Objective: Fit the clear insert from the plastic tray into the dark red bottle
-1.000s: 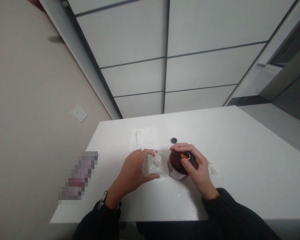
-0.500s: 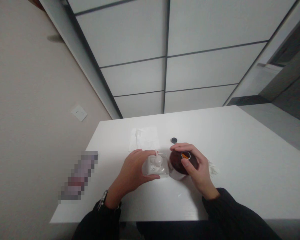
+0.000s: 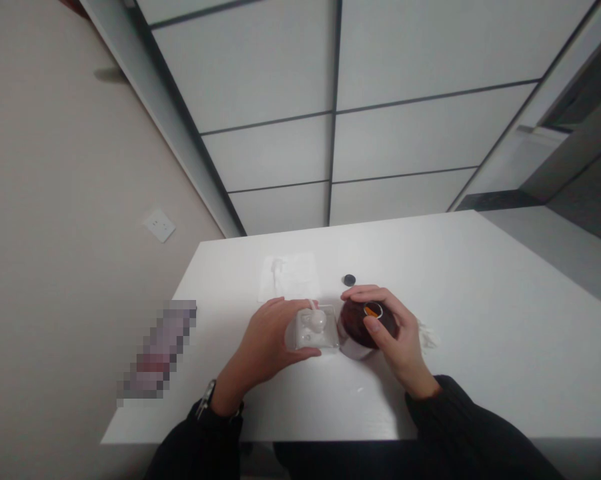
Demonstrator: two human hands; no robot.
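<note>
A clear square-shouldered pump bottle (image 3: 327, 338) with a white pump head stands on the white table, and my left hand (image 3: 267, 337) is wrapped round it, thumb on the near side and fingers on the far side. Just right of it, nearly touching, is a dark reddish-brown bottle (image 3: 351, 325) with a pale lower part. Its round mouth shows a white rim with orange inside. My right hand (image 3: 403, 343) grips this bottle from the right, thumb lying over its shoulder. A small black cap (image 3: 349, 280) lies behind the brown bottle.
On the white table (image 3: 460, 287), a white sheet (image 3: 300, 273) bears a white pump-like piece (image 3: 277, 268) behind my left hand. Crumpled white tissue (image 3: 429, 335) lies right of my right hand. A blurred-out pinkish item (image 3: 160, 350) is at the left edge, near the wall.
Both hands keep their hold on the two bottles in the same places. The view has shifted only very slightly, and the inside of the clear bottle looks a little whiter.
</note>
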